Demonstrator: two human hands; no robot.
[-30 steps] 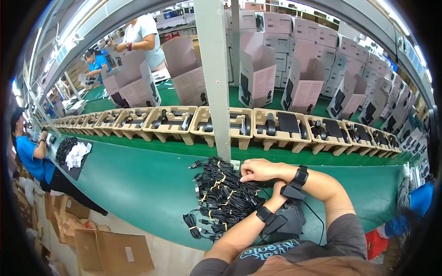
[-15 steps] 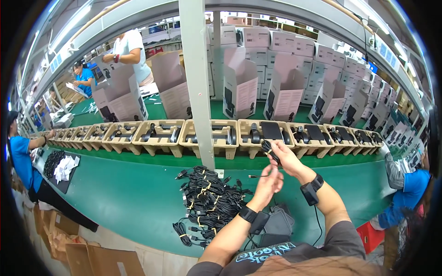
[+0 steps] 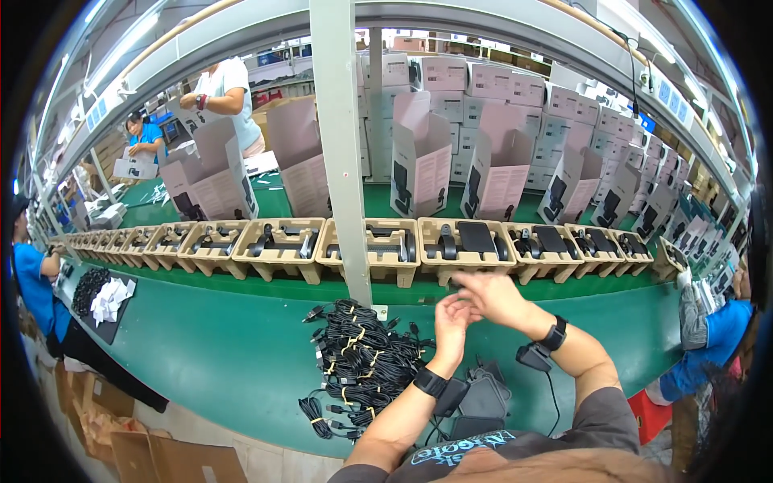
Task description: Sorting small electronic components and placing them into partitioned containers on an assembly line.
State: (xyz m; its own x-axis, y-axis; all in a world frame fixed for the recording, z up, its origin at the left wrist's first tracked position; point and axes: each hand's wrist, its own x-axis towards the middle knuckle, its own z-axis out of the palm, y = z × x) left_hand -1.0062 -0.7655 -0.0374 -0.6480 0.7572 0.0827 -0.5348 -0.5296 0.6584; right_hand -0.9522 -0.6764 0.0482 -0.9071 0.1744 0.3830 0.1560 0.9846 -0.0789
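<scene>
Over the green table (image 3: 209,330), your right hand (image 3: 495,302) has shifted back from the row of brown trays (image 3: 451,260), close by your left hand (image 3: 452,326). Black cables (image 3: 366,362) lie heaped toward the table's near edge. I cannot tell whether either hand grasps anything.

I saw a post (image 3: 341,161) of smooth metal; near its foot lay glossy plastic cables (image 3: 354,354), and beside it, matt paper-pulp trays (image 3: 275,261).
</scene>
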